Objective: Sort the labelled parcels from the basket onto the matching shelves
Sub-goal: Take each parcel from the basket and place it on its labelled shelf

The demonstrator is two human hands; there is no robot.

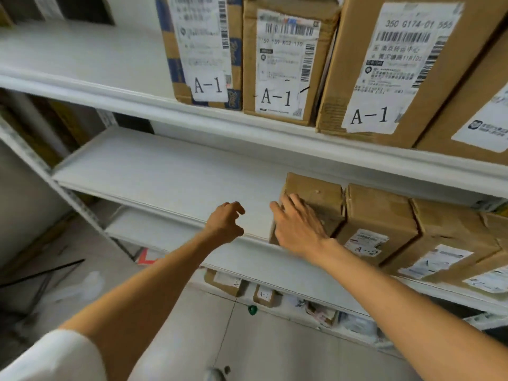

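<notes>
— White metal shelving is filling the view; what is sitting on it?

— Three cardboard boxes (283, 67) are standing upright in a row on the upper shelf (82, 59), each showing a label marked A-1. More brown parcels are sitting side by side along the right part of the middle shelf (165, 171).

— Where is the parcel you are handling?

— The leftmost parcel (316, 196) is sitting at the front of the middle shelf, touching its neighbour, the A-2 parcel (379, 213). My right hand (299, 229) is resting on its near left corner, fingers (298, 204) spread and nearly straight, pressing rather than gripping. I cannot tell what its label says.

— And the other hand?

— My left hand (225, 224) is hovering over the bare front edge of the same shelf, just beside the parcel, its fingers loosely curled and holding nothing.

— Anything lower down?

— A small parcel (264, 295) marked A-1 is lying on the bottom shelf, above the grey floor (247, 345).
</notes>
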